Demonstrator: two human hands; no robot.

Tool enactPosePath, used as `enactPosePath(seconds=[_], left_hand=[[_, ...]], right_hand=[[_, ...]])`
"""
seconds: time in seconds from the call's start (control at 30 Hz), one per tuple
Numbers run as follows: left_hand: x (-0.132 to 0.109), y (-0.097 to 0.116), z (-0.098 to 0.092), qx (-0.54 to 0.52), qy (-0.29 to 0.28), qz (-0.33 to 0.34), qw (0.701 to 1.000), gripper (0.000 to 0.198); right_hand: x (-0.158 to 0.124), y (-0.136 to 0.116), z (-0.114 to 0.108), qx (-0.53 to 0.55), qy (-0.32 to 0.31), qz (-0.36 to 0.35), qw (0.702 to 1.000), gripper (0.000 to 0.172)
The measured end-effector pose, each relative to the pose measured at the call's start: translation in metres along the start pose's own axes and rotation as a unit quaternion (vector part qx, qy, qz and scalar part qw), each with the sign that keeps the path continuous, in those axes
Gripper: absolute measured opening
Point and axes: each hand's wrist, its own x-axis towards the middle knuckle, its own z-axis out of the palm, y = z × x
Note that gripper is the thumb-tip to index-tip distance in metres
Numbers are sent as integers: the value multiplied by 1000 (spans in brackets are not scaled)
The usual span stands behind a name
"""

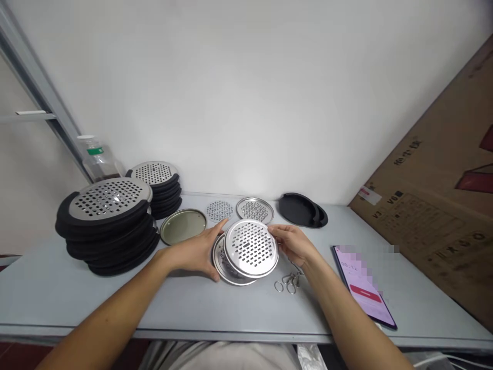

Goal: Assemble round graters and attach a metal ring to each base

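Box (pixel 435 218) along right edge of table (pixel 231 311): "V3", "V6" readable. Phone (pixel 364 282), near front-right corner: "00:12". Left hand (pixel 196 252): grip spread around lower disc (pixel 220 261), contact unclear. Right hand (pixel 293 244): grip pinching rim of upper disc (pixel 251 248). Discs overlapping, mid-table.

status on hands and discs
Right hand gripping upper round silver perforated metal disc. Left hand spread at left edge of lower round silver metal disc. Loose silver metal rings close by.
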Motion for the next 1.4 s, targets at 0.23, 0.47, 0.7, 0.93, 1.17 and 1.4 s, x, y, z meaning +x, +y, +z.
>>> enactPosePath(seconds=[0.23,0.47,0.7,0.93,1.17,1.4], left_hand=[[-1,5,-1,11,19,5,1000,133],[2,0,0,29,21,30,999,119],[2,-2,-1,38,9,52,998,105],[2,-2,1,45,19,45,998,99],[2,-2,1,48,26,42,998,95],[0,-5,2,55,-14,17,998,112]], right_hand=[[1,10,20,-26,-4,1,1000,28],[4,19,27,-129,51,-47,989,36],[0,16,26,-392,89,-129,907,31],[-4,19,27,-474,107,-171,857,37],[-3,16,22,-475,88,-125,867,37],[-11,11,22,-435,-33,-156,886,55]])
